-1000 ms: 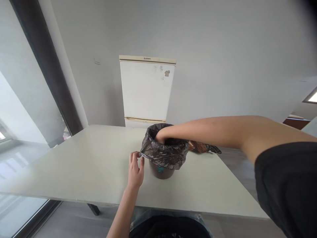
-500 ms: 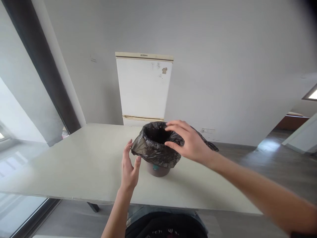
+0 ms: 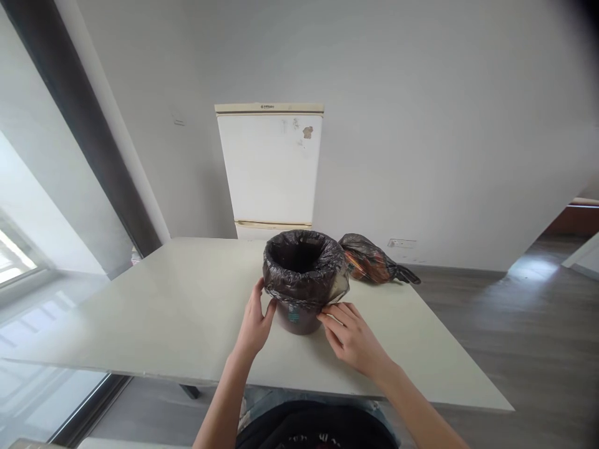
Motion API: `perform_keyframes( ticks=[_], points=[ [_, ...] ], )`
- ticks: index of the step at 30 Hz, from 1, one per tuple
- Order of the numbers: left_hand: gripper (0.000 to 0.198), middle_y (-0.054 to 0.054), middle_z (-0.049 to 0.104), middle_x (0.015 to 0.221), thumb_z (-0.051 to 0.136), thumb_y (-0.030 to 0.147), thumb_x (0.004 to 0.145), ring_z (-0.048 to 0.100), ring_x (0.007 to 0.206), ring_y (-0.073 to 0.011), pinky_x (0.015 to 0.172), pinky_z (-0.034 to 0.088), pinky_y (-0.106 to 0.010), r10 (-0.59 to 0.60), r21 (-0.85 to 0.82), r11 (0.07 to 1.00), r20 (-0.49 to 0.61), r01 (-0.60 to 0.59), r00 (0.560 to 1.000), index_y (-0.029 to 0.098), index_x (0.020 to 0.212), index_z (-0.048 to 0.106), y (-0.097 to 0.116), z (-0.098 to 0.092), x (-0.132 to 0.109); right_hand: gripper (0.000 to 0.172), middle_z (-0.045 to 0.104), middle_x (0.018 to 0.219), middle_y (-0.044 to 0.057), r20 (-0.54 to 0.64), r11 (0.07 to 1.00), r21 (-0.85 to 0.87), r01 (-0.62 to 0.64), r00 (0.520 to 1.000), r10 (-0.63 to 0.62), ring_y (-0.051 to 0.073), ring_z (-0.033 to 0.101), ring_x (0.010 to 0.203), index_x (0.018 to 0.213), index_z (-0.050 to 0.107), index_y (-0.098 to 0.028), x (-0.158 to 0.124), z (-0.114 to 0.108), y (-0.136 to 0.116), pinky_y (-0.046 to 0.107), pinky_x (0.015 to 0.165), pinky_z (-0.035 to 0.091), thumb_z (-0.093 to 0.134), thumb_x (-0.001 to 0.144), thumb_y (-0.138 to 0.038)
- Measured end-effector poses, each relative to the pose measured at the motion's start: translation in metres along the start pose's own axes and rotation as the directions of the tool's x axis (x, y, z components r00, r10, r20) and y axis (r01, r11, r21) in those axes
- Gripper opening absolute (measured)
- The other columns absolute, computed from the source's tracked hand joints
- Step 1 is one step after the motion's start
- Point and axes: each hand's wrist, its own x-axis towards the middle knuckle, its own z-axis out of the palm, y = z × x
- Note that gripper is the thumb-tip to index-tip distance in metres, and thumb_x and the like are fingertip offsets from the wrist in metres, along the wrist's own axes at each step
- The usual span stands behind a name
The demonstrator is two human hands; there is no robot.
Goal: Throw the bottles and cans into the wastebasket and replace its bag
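A brown trash can (image 3: pixel 302 319) with a small teal mark stands upright on the pale table. A black plastic trash bag (image 3: pixel 299 284) lines it, its edge folded down over the rim all round. My left hand (image 3: pixel 256 321) rests against the left side of the can at the bag's lower edge, thumb and fingers apart. At the front right, my right hand (image 3: pixel 349 333) has its fingertips pinched on the hanging edge of the bag. Behind the can to the right lies a knotted black plastic bag (image 3: pixel 372 259) with orange-coloured contents showing through.
The white table (image 3: pixel 187 312) spans the view, its front edge close to my body. A white refrigerator (image 3: pixel 271 168) stands beyond its far edge. A wall socket (image 3: pixel 402 243) sits low on the grey wall at right.
My right hand has come down from the can's opening to its front right side. The bag's edge now lies lower and neater round the rim. The knotted bag has come into fuller view.
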Motion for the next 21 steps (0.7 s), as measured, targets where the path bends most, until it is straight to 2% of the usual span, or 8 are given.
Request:
perform_keyframes(
  ticks=[4, 6, 8, 10, 13, 15, 18, 21],
  points=[
    [0.060, -0.014, 0.047, 0.164, 0.048, 0.027, 0.102, 0.048, 0.150, -0.0341, 0.121, 0.043, -0.059, -0.026, 0.014, 1.000, -0.034, 0.026, 0.999, 0.028, 0.162, 0.037, -0.003, -0.005, -0.005, 0.022, 0.070, 0.083, 0.006, -0.119, 0.978, 0.163, -0.131, 0.981, 0.151, 0.025, 0.062, 0.076, 0.100, 0.069, -0.026, -0.007, -0.011, 0.003, 0.044, 0.070, 0.051, 0.054, 0.096, -0.010],
    [0.057, -0.012, 0.048, 0.165, 0.045, 0.026, 0.103, 0.047, 0.151, -0.0320, 0.123, 0.041, -0.057, 0.021, -0.048, 0.999, -0.073, -0.025, 0.997, 0.029, 0.160, 0.041, 0.004, -0.010, -0.006, 0.015, 0.061, 0.071, 0.003, -0.254, 0.943, 0.261, -0.209, 0.927, 0.276, 0.023, 0.056, 0.069, 0.089, 0.064, -0.025, -0.009, -0.020, 0.005, 0.042, 0.066, 0.047, 0.055, 0.098, -0.017],
    [0.053, -0.010, 0.047, 0.165, 0.043, 0.032, 0.107, 0.044, 0.154, -0.0306, 0.125, 0.039, -0.054, 0.079, -0.131, 0.987, -0.128, -0.095, 0.989, 0.030, 0.160, 0.043, 0.014, -0.014, -0.005, 0.008, 0.063, 0.079, 0.005, -0.329, 0.885, 0.352, -0.305, 0.845, 0.422, 0.025, 0.060, 0.077, 0.093, 0.065, -0.026, -0.006, -0.028, 0.012, 0.043, 0.071, 0.049, 0.060, 0.099, -0.026],
    [0.054, -0.009, 0.044, 0.168, 0.042, 0.041, 0.109, 0.042, 0.155, -0.0305, 0.127, 0.038, -0.051, 0.102, -0.194, 0.972, -0.148, -0.130, 0.984, 0.031, 0.162, 0.041, 0.024, -0.016, -0.001, 0.025, 0.070, 0.115, 0.010, -0.265, 0.789, 0.458, -0.409, 0.784, 0.561, 0.030, 0.065, 0.107, 0.121, 0.066, -0.029, -0.001, -0.028, 0.022, 0.046, 0.089, 0.054, 0.067, 0.098, -0.038],
    [0.066, -0.010, 0.038, 0.171, 0.050, 0.052, 0.107, 0.039, 0.156, -0.0325, 0.126, 0.038, -0.050, 0.058, -0.205, 0.976, -0.070, -0.071, 0.996, 0.030, 0.166, 0.032, 0.034, -0.012, 0.009, 0.080, 0.041, 0.167, 0.008, -0.018, 0.601, 0.639, -0.480, 0.772, 0.635, 0.034, 0.042, 0.151, 0.162, 0.036, -0.039, 0.008, -0.011, 0.039, 0.054, 0.119, 0.043, 0.075, 0.093, -0.053],
    [0.070, -0.013, 0.043, 0.168, 0.053, 0.056, 0.105, 0.041, 0.155, -0.0340, 0.125, 0.039, -0.051, -0.011, -0.184, 0.983, 0.000, 0.011, 1.000, 0.027, 0.166, 0.031, 0.036, -0.004, 0.013, 0.092, 0.029, 0.175, 0.006, 0.110, 0.460, 0.742, -0.488, 0.765, 0.635, 0.033, 0.033, 0.159, 0.166, 0.026, -0.041, 0.009, 0.011, 0.046, 0.055, 0.127, 0.035, 0.076, 0.091, -0.057],
    [0.066, -0.015, 0.050, 0.162, 0.049, 0.057, 0.107, 0.047, 0.151, -0.0342, 0.122, 0.042, -0.050, -0.069, -0.185, 0.980, 0.049, 0.077, 0.996, 0.025, 0.163, 0.035, 0.029, 0.006, 0.011, 0.090, 0.034, 0.173, 0.007, 0.183, 0.316, 0.825, -0.469, 0.751, 0.635, 0.032, 0.035, 0.158, 0.165, 0.032, -0.037, 0.002, 0.044, 0.046, 0.054, 0.130, 0.031, 0.077, 0.090, -0.058],
    [0.068, -0.015, 0.040, 0.169, 0.048, 0.057, 0.107, 0.043, 0.154, -0.0333, 0.122, 0.042, -0.049, -0.051, -0.189, 0.980, 0.027, 0.055, 0.998, 0.027, 0.165, 0.029, 0.013, 0.006, 0.004, 0.094, 0.040, 0.170, 0.008, 0.248, 0.237, 0.842, -0.485, 0.738, 0.628, 0.033, 0.040, 0.155, 0.163, 0.035, -0.038, -0.007, 0.058, 0.039, 0.055, 0.127, 0.036, 0.083, 0.085, -0.057]
  ],
)
